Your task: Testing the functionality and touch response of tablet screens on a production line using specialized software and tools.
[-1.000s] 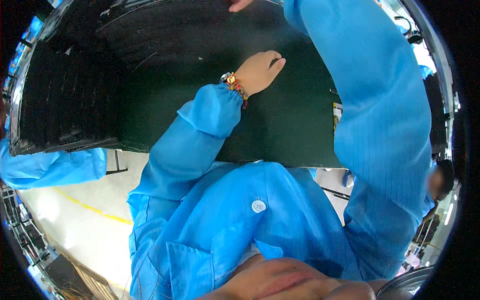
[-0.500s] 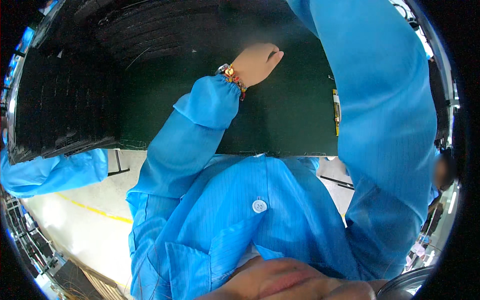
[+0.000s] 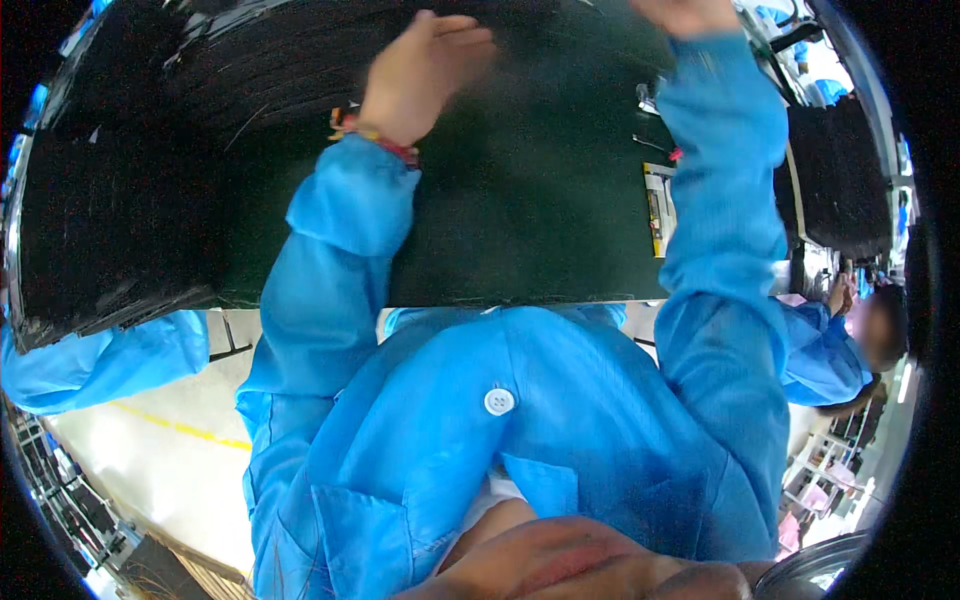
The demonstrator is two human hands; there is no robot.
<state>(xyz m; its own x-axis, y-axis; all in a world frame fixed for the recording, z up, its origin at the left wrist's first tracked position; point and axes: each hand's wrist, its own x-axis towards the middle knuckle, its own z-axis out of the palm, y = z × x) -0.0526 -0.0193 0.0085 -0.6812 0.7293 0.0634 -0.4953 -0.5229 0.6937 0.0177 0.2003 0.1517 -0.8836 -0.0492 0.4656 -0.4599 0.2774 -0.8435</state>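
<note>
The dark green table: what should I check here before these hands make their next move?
1. Left hand free of objects: cannot tell; it is blurred, though none shows.
2. Right hand fully in view: not ok; the top edge cuts it off.
3. Left sleeve down to the wrist: ok.
4. Left wrist bare: not ok; a colourful bracelet is on it.
5. Yellow-edged flat item fully visible: not ok; the right sleeve partly covers it.
</note>
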